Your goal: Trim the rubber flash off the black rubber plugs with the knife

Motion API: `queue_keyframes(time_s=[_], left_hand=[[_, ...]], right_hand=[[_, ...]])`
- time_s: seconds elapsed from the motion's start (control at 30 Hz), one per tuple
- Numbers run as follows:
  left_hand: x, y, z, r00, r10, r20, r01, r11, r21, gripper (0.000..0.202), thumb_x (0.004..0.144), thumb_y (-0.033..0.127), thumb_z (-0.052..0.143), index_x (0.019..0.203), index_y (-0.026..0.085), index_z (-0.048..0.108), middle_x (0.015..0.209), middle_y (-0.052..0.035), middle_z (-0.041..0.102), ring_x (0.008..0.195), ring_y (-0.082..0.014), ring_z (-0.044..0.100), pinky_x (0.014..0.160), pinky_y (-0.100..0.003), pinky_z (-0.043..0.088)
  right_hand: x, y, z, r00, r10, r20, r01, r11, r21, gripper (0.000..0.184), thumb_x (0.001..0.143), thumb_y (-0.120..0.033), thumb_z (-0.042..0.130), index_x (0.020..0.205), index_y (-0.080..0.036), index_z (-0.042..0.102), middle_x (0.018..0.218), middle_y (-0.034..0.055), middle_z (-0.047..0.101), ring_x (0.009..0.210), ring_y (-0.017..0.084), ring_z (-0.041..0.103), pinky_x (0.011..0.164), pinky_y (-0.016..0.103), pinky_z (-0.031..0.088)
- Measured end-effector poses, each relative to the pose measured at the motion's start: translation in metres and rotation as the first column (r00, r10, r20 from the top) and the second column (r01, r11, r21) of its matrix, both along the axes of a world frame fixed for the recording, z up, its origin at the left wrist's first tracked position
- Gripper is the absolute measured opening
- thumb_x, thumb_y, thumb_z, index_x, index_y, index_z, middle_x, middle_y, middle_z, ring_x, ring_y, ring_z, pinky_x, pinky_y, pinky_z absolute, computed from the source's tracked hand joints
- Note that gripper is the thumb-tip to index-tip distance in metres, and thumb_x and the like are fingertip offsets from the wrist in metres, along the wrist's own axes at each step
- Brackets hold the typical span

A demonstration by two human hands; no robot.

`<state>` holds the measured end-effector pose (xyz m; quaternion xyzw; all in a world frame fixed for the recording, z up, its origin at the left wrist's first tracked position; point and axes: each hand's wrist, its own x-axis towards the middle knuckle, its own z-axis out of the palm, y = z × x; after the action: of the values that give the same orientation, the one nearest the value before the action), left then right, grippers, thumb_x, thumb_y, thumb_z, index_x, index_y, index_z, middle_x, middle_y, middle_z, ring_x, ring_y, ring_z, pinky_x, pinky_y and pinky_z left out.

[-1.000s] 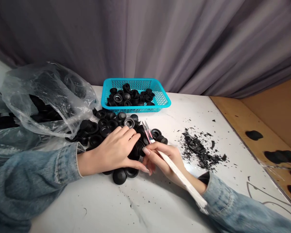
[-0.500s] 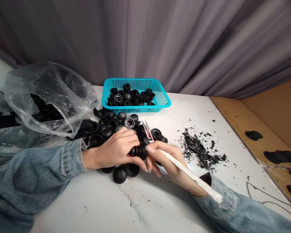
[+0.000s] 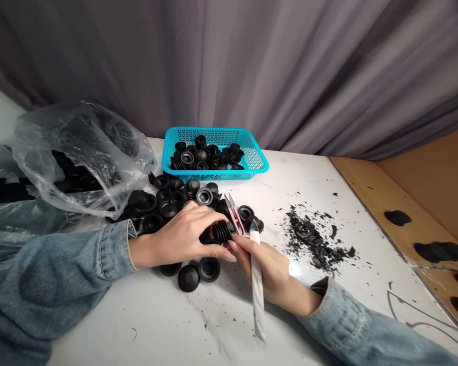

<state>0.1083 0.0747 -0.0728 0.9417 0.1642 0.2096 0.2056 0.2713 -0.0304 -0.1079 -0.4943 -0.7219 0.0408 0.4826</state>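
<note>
My left hand [image 3: 189, 233] is closed on a ribbed black rubber plug [image 3: 222, 232], pinched between thumb and fingers. Close against its right side, my right hand [image 3: 269, 267] grips a knife [image 3: 257, 290] with a white wrapped handle. The short blade points away from me, and the handle's end hangs toward the table's front. My right fingertips are at the plug's edge; whether they press on it I cannot tell. Pink-handled thread snips [image 3: 235, 216] lie just beyond my hands, among a heap of similar black plugs [image 3: 168, 207].
A turquoise basket [image 3: 216, 176] with several black plugs stands behind the heap. At left a clear plastic bag [image 3: 87, 152] holds dark pieces. Black shavings [image 3: 315, 236] are scattered at right on the white table [image 3: 148, 325], near a wooden board [image 3: 366, 185]. A grey curtain hangs behind.
The knife has swung from slanting across my right wrist to nearly upright in view, its blade now showing. My left fingers have lifted around the plug, exposing more of its ribs.
</note>
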Motion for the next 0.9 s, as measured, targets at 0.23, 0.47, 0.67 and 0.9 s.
queue_keyframes(time_s=[0.23,0.47,0.67,0.9], left_hand=[[-0.003,0.000,0.000,0.996,-0.079,0.031,0.076,0.994,0.082,0.046,0.088,0.035,0.052,0.128,0.014,0.042,0.106,-0.0106,0.065,0.094,-0.0203,0.060,0.084,-0.035,0.044],[-0.006,-0.006,-0.007,0.996,-0.077,0.049,0.075,0.997,0.029,0.063,0.084,0.020,0.056,0.138,0.018,0.023,0.117,-0.0121,0.057,0.107,-0.0227,0.055,0.093,-0.040,0.047],[-0.003,-0.006,-0.003,0.981,-0.070,0.178,0.086,0.993,-0.081,0.040,0.078,0.017,0.058,0.116,0.015,0.046,0.107,-0.0113,0.060,0.103,-0.0217,0.057,0.090,-0.036,0.050],[-0.001,-0.006,-0.005,0.969,-0.053,0.242,0.085,0.988,-0.125,0.028,0.080,0.017,0.059,0.107,0.014,0.054,0.100,-0.0101,0.064,0.095,-0.0187,0.061,0.085,-0.031,0.052]], right_hand=[[0.004,0.009,0.004,0.940,0.088,-0.329,-0.178,0.951,-0.254,0.014,0.088,-0.024,0.050,0.096,-0.018,0.060,0.052,-0.0016,0.060,0.042,0.012,0.057,0.044,0.024,0.048],[0.002,0.011,0.003,0.922,0.055,-0.383,-0.186,0.931,-0.314,0.005,0.084,-0.025,0.056,0.086,-0.020,0.058,0.049,-0.0039,0.056,0.039,0.010,0.052,0.040,0.022,0.045],[0.003,0.010,0.002,0.884,0.100,-0.457,-0.264,0.912,-0.313,0.008,0.082,-0.022,0.058,0.090,-0.020,0.055,0.059,-0.0007,0.062,0.047,0.013,0.060,0.047,0.024,0.050],[0.005,0.010,0.005,0.822,0.066,-0.565,-0.332,0.863,-0.381,0.012,0.087,-0.027,0.050,0.078,-0.020,0.053,0.049,-0.0026,0.058,0.042,0.011,0.054,0.043,0.024,0.044]])
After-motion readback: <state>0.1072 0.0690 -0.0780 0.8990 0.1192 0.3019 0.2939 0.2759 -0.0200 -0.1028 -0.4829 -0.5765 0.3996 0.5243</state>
